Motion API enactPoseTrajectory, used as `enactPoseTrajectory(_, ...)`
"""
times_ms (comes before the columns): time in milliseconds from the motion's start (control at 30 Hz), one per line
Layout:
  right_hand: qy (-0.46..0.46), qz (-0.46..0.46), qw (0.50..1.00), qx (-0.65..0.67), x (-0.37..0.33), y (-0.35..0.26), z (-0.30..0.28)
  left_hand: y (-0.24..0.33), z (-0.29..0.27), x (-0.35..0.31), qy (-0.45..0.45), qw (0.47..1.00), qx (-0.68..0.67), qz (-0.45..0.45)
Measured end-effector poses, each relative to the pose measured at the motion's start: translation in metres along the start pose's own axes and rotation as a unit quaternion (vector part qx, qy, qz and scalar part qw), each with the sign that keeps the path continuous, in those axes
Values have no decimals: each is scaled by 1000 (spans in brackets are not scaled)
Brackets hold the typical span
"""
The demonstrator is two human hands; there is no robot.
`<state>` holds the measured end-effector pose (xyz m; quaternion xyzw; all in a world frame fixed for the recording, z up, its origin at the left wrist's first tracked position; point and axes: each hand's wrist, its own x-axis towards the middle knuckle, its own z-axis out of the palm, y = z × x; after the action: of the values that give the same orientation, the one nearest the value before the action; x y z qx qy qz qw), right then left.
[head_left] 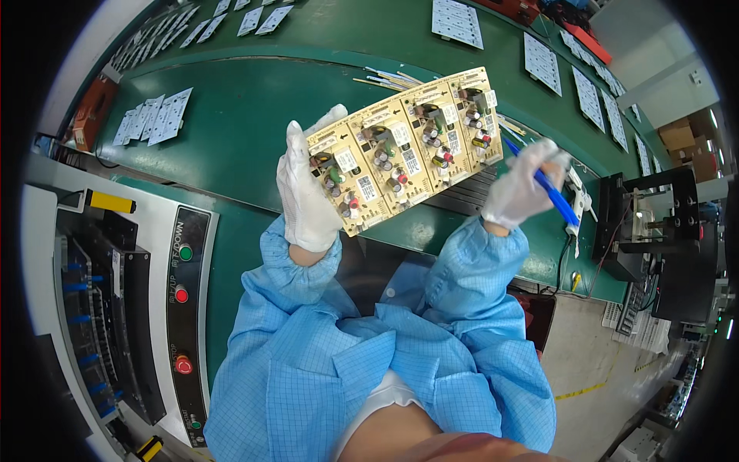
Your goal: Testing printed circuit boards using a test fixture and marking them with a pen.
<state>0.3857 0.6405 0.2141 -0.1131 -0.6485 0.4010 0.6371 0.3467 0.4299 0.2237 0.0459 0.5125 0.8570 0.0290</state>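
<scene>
My left hand [302, 189], in a white glove, grips the left end of a yellow circuit board panel [414, 162]. The panel is tilted above the green bench, its component side up; capacitors, coils and white labels sit in several repeated sections. A blue pen [556, 199] is held in my gloved right hand [514, 191], just off the panel's right end. One end of the pen points at the panel's right edge; whether it touches cannot be made out. Bare fingertips show at the right glove.
Behind the panel lie thin sticks [392, 79]. White boards [169, 117] rest at the left, more along the far green surface [369, 35]. A white corded tool [576, 196] and black fixture [654, 223] stand right. At left is a machine panel [185, 308] with red and green buttons.
</scene>
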Motion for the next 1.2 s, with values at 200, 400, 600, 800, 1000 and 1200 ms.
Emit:
enactPoseTrajectory(200, 120, 197, 973, -7, 17, -10, -5, -3, -11, 13, -22, 997, 55, 38)
enactPoseTrajectory(400, -227, 327, 915, 72, 10, 17, -4, -18, -22, 81, -151, 976, 151, 42)
enactPoseTrajectory(600, -279, 169, 945, 38, -22, 46, -48, -38, -24, 63, -169, 781, 481, 361)
enactPoseTrajectory(800, -288, -148, 941, -97, -6, 67, -35, -57, -13, 86, -180, 873, 395, 222)
enactPoseTrajectory(1000, -346, -177, 906, -165, 7, 87, -28, -50, 2, 74, -95, 930, 343, 94)
enactPoseTrajectory(1200, -380, -119, 914, -76, 22, 58, -9, -37, 3, -1, 14, 960, 274, 57)
